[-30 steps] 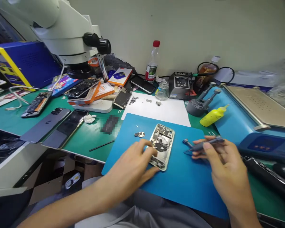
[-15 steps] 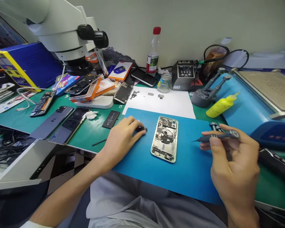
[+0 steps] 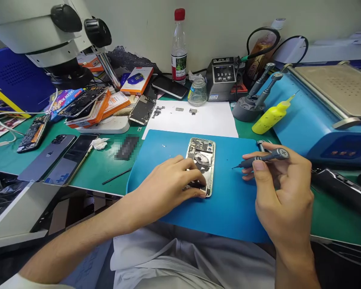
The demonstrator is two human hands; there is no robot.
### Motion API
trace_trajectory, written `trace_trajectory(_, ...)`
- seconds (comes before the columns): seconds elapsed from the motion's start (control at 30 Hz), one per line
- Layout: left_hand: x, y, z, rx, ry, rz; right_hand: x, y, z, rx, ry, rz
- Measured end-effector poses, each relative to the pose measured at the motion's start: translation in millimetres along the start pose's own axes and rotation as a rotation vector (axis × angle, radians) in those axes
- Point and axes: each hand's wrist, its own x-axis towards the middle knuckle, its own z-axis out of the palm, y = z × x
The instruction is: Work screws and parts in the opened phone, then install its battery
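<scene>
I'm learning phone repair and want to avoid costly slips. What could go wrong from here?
The screwdriver in the right hand points towards the opened phone; a slip might scratch its bare insides.
The left hand has its fingers at the phone's lower end, so a careless press could strain parts there.
Tiny bits lie loose on the blue mat; a sleeve or nudge may scatter them.

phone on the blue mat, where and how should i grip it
Probably by the pale rim, pinched across the long sides at the far end, coming from the far side. The phone lies flat, its insides bare, and the left hand covers part of the near end.
</scene>
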Motion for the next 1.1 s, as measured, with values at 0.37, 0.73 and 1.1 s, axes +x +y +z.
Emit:
trace_trajectory(0.37,-6,3,-8.6,0.016,-0.018,0.018,-1,-1,-1,0.004,-0.002,-0.012)
trace_trajectory(0.73,-32,1,-14.4,0.549,-0.015,0.394,0,-1,0,0.011,-0.002,-0.012)
trace_trajectory(1.1,-37,-3,-1.8,0.521,0.062,0.417,1,0,-1,0.007,-0.004,-0.023)
